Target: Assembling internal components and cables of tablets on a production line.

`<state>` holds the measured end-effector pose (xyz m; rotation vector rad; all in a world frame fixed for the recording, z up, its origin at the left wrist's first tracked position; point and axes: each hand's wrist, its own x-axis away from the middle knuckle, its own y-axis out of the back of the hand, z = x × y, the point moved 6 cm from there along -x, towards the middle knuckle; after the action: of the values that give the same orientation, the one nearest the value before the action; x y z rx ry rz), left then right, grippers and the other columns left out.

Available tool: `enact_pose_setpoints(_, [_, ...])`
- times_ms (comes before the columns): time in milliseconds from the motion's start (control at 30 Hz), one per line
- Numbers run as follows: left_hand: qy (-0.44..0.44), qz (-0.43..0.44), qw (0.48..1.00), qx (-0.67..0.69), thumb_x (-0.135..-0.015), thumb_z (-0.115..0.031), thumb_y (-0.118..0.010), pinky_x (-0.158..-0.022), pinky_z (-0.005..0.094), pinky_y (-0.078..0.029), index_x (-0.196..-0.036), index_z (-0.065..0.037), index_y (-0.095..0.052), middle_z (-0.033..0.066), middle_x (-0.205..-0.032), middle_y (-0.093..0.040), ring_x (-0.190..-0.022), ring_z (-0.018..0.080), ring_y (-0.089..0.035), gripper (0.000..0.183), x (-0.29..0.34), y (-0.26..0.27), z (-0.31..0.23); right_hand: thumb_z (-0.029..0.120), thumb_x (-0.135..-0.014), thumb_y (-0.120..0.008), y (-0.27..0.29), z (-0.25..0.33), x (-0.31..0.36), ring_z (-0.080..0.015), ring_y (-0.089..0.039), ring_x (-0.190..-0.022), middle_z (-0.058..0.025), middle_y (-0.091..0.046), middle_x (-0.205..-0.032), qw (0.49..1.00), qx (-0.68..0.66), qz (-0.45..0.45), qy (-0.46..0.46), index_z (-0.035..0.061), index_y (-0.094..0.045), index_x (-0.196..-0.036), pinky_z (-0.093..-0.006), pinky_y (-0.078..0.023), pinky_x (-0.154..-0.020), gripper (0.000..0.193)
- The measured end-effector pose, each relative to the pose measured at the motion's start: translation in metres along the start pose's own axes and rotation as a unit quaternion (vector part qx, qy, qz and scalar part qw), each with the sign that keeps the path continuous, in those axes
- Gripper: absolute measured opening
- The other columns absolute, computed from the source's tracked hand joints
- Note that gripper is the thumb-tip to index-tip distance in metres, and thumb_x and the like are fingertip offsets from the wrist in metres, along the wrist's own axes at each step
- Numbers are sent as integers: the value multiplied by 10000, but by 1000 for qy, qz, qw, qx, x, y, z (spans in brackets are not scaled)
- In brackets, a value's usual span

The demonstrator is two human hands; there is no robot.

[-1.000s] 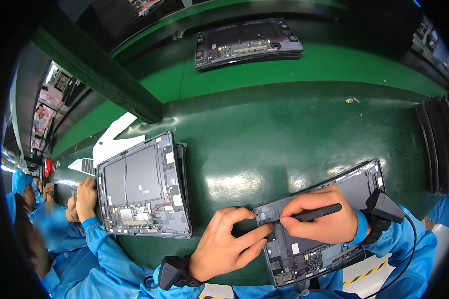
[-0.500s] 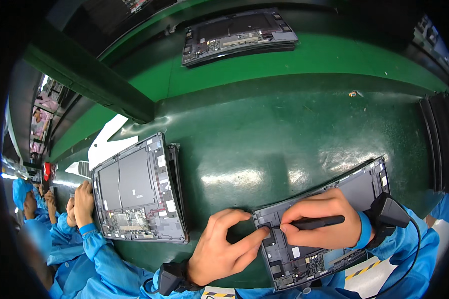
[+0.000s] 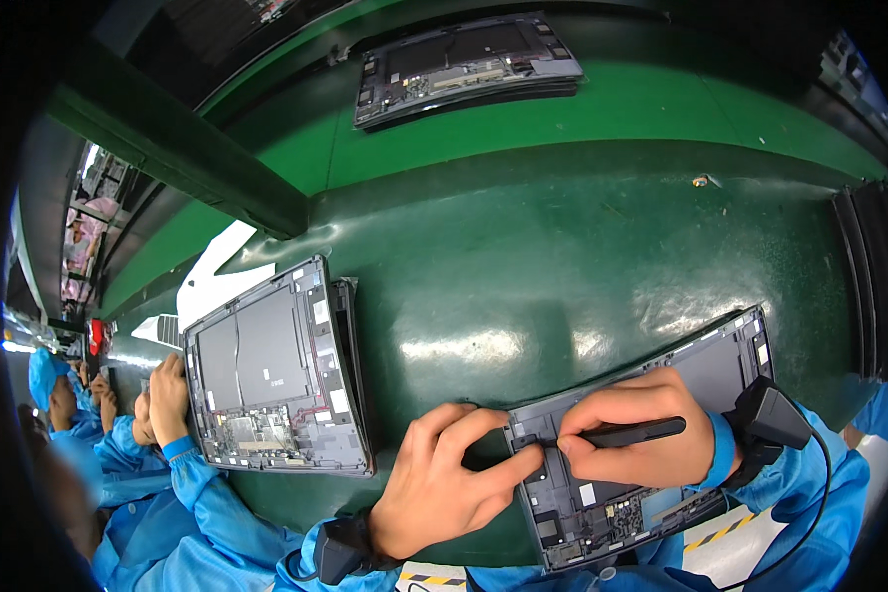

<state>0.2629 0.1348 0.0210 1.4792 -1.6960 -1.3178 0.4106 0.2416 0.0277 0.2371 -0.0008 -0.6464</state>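
An opened device chassis [image 3: 587,493], a dark flat laptop or tablet body with circuit boards and black modules, lies slanted in front of me. My right hand [image 3: 646,434] pinches a slim black pen-shaped tool [image 3: 633,432] over its upper left part; the tool's tip is hidden by my fingers. Beside it, my left hand [image 3: 449,479] has its fingers apart. One fingertip rests on the chassis near a black module, while another reaches its upper left corner.
Left of me, a co-worker's hand [image 3: 169,400] holds the edge of another opened chassis [image 3: 257,365], stacked on more. Further chassis [image 3: 469,74] lie on the raised green shelf. A dark post [image 3: 187,148] slants across the back left. White sheets [image 3: 222,271] lie near its foot.
My left hand's fingertip has shifted slightly right and up on the chassis. My right hand and its tool have risen a little. The view has shifted slightly.
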Motion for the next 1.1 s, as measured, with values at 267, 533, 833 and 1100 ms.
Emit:
enact_pose_setpoints(267, [20,10,1000,11,-691,-137,-702,-914,423,-432,-1072,-314,-709,29,-1282,-506,-1169,323,-428,420,-1,-3,4,48,-786,-745,-1,1,3,-165,-636,-631,-75,-661,-734,1000,15,11,10,23,-658,-851,-285,-488,-590,111])
enact_pose_setpoints(533, [21,7,1000,15,-692,-135,-700,-943,433,-431,-1073,-307,-711,30,-1285,-505,-1176,328,-424,418,-2,-2,5,32,-779,-745,2,0,6,-138,-624,-622,-60,-660,-716,1000,10,-3,-12,20,-649,-828,-272,-478,-577,108])
enact_pose_setpoints(833, [19,9,999,26,-671,-72,-671,-1006,454,-397,-1028,-239,-734,105,-1224,-516,-1163,361,-422,399,-2,-1,2,38,-781,-741,1,2,9,-139,-624,-604,-50,-643,-681,999,23,-27,-24,24,-635,-814,-270,-473,-557,112])
enact_pose_setpoints(1100, [12,-5,999,30,-670,-69,-662,-1014,458,-392,-1033,-235,-728,105,-1224,-518,-1165,364,-423,405,-2,-2,1,10,-755,-732,-6,12,22,-236,-609,-547,-75,-600,-646,990,112,-65,58,25,-624,-842,-324,-476,-516,139])
